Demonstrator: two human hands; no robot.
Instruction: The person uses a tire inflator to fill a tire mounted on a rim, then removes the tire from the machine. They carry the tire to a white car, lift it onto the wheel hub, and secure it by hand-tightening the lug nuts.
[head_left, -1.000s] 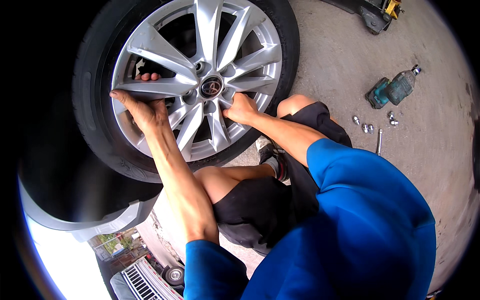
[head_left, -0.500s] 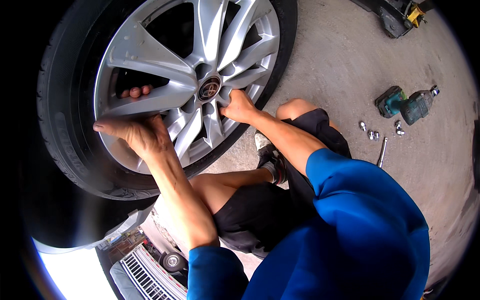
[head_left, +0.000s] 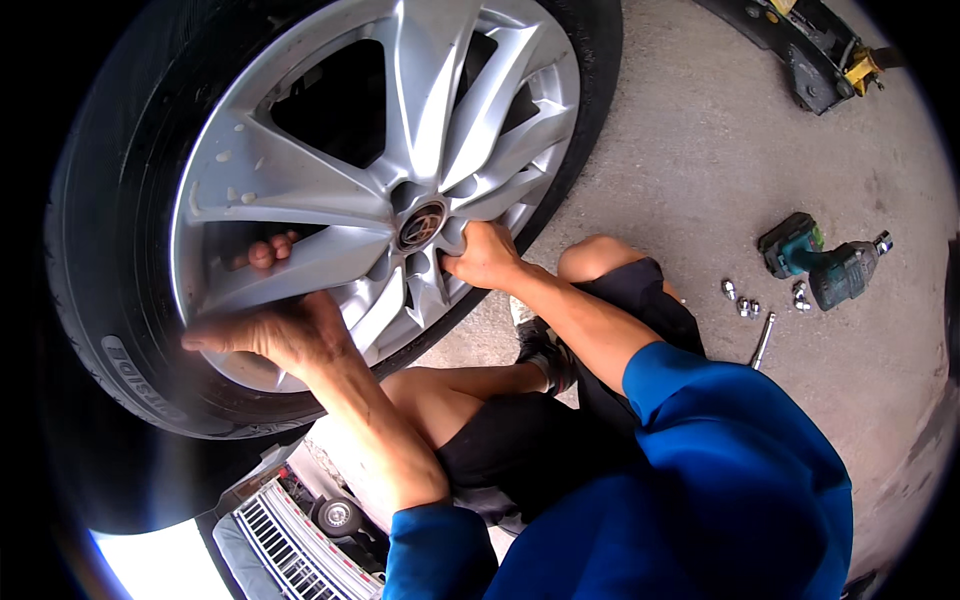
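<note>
A silver alloy wheel (head_left: 290, 165) with a black tyre (head_left: 85, 240) fills the upper left. My left hand (head_left: 285, 335) is wrapped round a lower-left spoke; its fingertips show through the gap above that spoke, and its thumb stretches out toward the rim. Beside the dark centre cap (head_left: 421, 227), my right hand (head_left: 487, 257) is closed, with its fingertips pressed in at a lug hole. Whether those fingers pinch a nut or just the wheel's edge is hidden.
On the concrete to the right lie a cordless impact wrench (head_left: 835, 275), several chrome lug nuts (head_left: 747, 307) and a slim metal bar (head_left: 763, 340). A black floor jack (head_left: 815, 75) stands at the upper right. Another vehicle's wheel (head_left: 338, 516) appears at lower left.
The whole view has shifted, so wheel and floor tools sit lower in the picture and the wheel looks larger. Both hands keep their places on the wheel.
</note>
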